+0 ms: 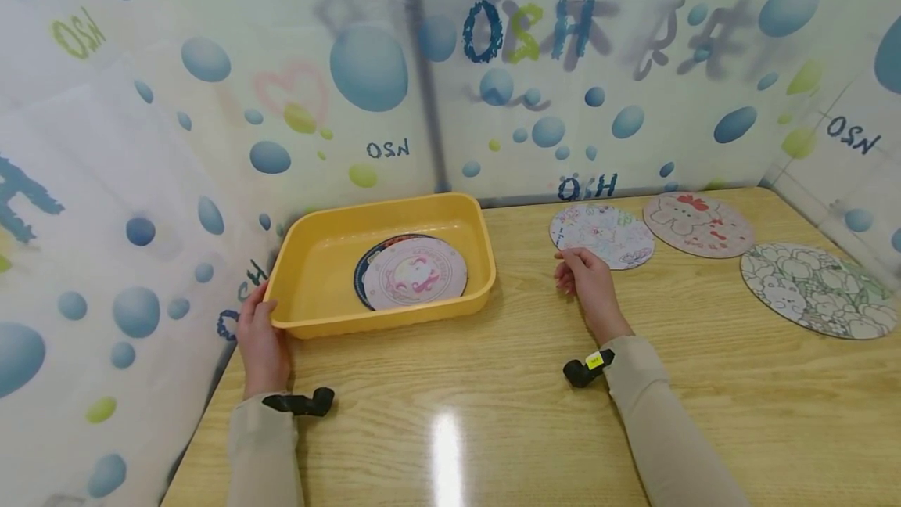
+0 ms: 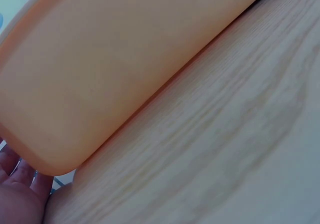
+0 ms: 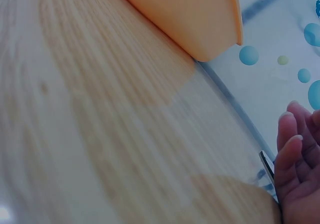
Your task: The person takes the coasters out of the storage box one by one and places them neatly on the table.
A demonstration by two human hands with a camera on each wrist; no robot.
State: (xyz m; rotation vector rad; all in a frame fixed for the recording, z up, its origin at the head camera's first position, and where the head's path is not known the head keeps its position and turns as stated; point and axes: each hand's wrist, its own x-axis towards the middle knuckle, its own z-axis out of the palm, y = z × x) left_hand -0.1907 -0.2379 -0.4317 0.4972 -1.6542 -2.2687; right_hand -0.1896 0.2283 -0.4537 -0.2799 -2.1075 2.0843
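In the head view, a yellow plastic tray [image 1: 310, 272] stands on the table at left of centre. My left hand [image 1: 260, 339] grips its near left corner, thumb at the rim and fingers along the outside. Inside the tray lies a pale pink round mat [image 1: 415, 272] with a unicorn picture, partly covering a dark-edged round mat [image 1: 360, 272]. My right hand [image 1: 590, 292] is bent with loosely curled fingers, its fingertips right at the near left edge of a white round mat [image 1: 605, 235] with coloured doodles. The right wrist view shows these fingers [image 3: 289, 154] holding nothing.
A pink round mat [image 1: 697, 224] with a bear drawing and a green-and-white round mat [image 1: 816, 292] with a rabbit lie at the right on the wooden table [image 1: 521, 413]. A bubble-patterned curtain [image 1: 507, 116] closes off the back and sides.
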